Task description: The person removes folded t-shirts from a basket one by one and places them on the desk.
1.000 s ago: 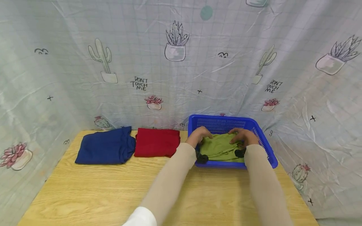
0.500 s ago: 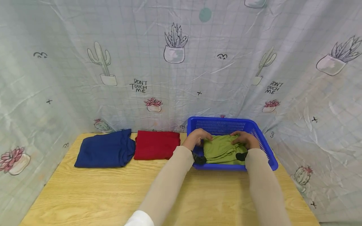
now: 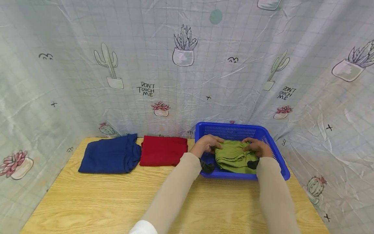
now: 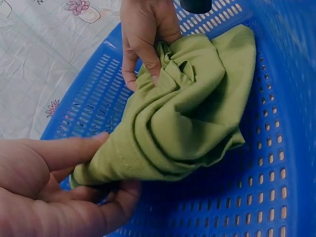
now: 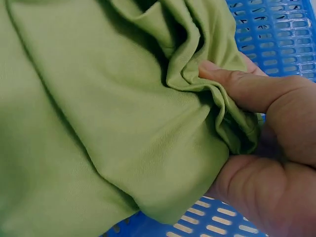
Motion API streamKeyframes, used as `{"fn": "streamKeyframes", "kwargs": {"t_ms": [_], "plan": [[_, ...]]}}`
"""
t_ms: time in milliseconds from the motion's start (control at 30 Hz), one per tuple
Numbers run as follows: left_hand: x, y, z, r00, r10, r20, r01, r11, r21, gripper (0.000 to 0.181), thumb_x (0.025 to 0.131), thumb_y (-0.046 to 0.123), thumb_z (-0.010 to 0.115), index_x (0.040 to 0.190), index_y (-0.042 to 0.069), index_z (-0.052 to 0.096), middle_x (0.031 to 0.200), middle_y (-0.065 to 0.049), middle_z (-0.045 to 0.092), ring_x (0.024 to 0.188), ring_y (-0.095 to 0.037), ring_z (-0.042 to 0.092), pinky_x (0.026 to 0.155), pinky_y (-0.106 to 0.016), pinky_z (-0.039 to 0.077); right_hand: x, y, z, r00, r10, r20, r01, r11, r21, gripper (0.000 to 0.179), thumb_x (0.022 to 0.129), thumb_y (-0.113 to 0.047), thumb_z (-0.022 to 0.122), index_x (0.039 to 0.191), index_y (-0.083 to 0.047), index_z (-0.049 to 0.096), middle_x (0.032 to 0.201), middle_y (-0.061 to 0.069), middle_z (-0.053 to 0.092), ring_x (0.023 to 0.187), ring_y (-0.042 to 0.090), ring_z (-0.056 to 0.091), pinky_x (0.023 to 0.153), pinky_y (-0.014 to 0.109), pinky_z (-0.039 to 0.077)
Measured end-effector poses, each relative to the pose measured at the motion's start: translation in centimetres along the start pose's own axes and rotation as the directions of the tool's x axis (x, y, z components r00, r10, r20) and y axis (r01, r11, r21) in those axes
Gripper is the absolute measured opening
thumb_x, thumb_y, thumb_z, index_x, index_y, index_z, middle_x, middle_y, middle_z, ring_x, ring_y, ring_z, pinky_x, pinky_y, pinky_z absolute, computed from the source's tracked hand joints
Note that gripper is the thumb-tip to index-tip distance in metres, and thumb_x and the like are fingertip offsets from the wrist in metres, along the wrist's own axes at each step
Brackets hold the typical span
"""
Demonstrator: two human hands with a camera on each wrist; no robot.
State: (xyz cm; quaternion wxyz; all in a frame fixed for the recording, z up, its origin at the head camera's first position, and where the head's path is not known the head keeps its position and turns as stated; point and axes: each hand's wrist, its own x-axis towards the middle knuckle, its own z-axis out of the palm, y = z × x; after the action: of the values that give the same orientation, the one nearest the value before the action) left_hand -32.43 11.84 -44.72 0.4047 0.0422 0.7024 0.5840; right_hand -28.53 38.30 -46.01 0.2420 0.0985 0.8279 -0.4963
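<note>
A folded green garment [image 3: 233,155] lies bunched inside the blue plastic basket [image 3: 230,176], its layers creased. My left hand [image 3: 208,143] pinches its left end; in the left wrist view the thumb is on top and the fingers [image 4: 123,197] curl beneath the cloth. At the other end my right hand [image 3: 257,147] grips the gathered layers, thumb above and fingers below, as the right wrist view shows around the right hand [image 5: 266,123]. The slotted basket floor shows beside and under the cloth in both wrist views.
A folded red cloth [image 3: 163,150] lies on the wooden table [image 3: 117,201] left of the basket. Farther left is a folded blue cloth [image 3: 109,154]. A curtain with cactus prints [image 3: 175,81] hangs close behind the basket and along the sides.
Both hands have drawn the green garment's ends inward and gathered it, so it looks narrower and thicker. Its left end has shifted right, away from the basket's left wall.
</note>
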Motion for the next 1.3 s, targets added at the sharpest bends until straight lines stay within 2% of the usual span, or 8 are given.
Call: {"fn": "streamKeyframes", "kwargs": {"t_ms": [100,200,433,600,800,967,1133,1300], "plan": [[-0.2,0.1,0.0,1.000,0.018,-0.025,-0.017,0.999,0.034,0.050,0.097,-0.008,0.062,0.143,0.009,0.060,0.162,-0.011,0.036,0.095,-0.017,0.054,0.075,-0.029,0.048,-0.1,0.0,0.1,1.000,0.004,-0.008,-0.004,1.000,0.010,0.047,0.102,0.000,0.057,0.146,0.005,0.039,0.157,0.033,0.013,0.119,0.036,0.044,0.095,0.043,0.045],[-0.5,0.3,0.0,0.997,0.034,-0.068,-0.027,0.995,0.092,0.049,0.096,-0.007,0.064,0.140,0.014,0.064,0.165,-0.007,0.030,0.091,-0.015,0.046,0.065,-0.026,0.039,0.0,0.2,-0.2,1.000,0.001,-0.002,-0.001,1.000,0.024,0.052,0.101,-0.004,0.061,0.148,0.004,0.040,0.162,0.033,0.005,0.131,0.041,0.039,0.104,0.049,0.042],[-0.9,0.4,-0.1,0.992,0.064,-0.110,-0.052,0.993,0.107,0.051,0.095,-0.008,0.064,0.137,0.020,0.068,0.167,-0.008,0.025,0.119,-0.021,0.049,0.063,-0.025,0.038,0.2,0.5,-0.8,0.999,-0.025,0.028,0.024,0.999,0.030,0.055,0.098,-0.010,0.069,0.147,0.000,0.046,0.163,0.033,0.004,0.141,0.048,0.031,0.111,0.053,0.039],[-1.1,0.5,-0.2,0.991,0.069,-0.114,-0.068,0.998,0.014,0.052,0.094,-0.014,0.061,0.135,0.016,0.069,0.166,-0.011,0.028,0.095,-0.018,0.055,0.068,-0.027,0.044,0.1,0.0,-0.4,0.999,-0.031,-0.004,0.031,1.000,0.000,0.057,0.103,-0.002,0.057,0.154,0.005,0.034,0.164,0.033,-0.003,0.148,0.052,0.016,0.117,0.061,0.028],[-1.3,0.2,-0.2,0.978,0.110,-0.176,-0.103,0.994,0.044,0.052,0.093,-0.016,0.060,0.133,0.016,0.070,0.163,-0.015,0.033,0.114,-0.022,0.056,0.091,-0.035,0.052,0.3,-0.6,-0.8,0.993,-0.113,-0.034,0.111,0.993,-0.051,0.053,0.103,-0.003,0.057,0.153,0.004,0.038,0.165,0.031,0.001,0.137,0.047,0.038,0.100,0.045,0.048],[-1.0,0.1,-0.5,0.977,0.133,-0.168,-0.131,0.991,0.023,0.055,0.092,-0.017,0.060,0.132,0.018,0.071,0.162,-0.013,0.035,0.130,-0.030,0.055,0.107,-0.051,0.046,-0.5,-0.5,-2.1,0.969,-0.236,-0.071,0.232,0.970,-0.067,0.053,0.101,-0.003,0.062,0.150,0.005,0.044,0.164,0.032,0.011,0.104,0.020,0.055,0.073,0.025,0.051],[-1.6,0.4,-0.9,0.976,0.176,-0.126,-0.181,0.983,-0.034,0.057,0.089,-0.018,0.064,0.130,0.021,0.073,0.159,-0.011,0.041,0.095,-0.020,0.065,0.087,-0.040,0.056,-2.8,-1.0,-3.2,0.932,-0.355,-0.076,0.358,0.933,0.028,0.058,0.100,-0.003,0.063,0.153,0.004,0.040,0.157,0.032,0.026,0.091,0.003,0.057,0.073,0.023,0.055],[-4.3,1.6,-1.5,0.964,0.261,-0.052,-0.265,0.960,-0.089,0.061,0.088,-0.019,0.064,0.135,0.020,0.069,0.157,-0.011,0.043,0.076,-0.013,0.059,0.067,-0.028,0.051,-6.1,-2.6,-3.5,0.906,-0.413,-0.092,0.422,0.896,0.139,0.063,0.102,-0.007,0.061,0.158,0.001,0.033,0.134,0.007,0.054,0.101,0.009,0.067,0.081,0.028,0.058]]}}
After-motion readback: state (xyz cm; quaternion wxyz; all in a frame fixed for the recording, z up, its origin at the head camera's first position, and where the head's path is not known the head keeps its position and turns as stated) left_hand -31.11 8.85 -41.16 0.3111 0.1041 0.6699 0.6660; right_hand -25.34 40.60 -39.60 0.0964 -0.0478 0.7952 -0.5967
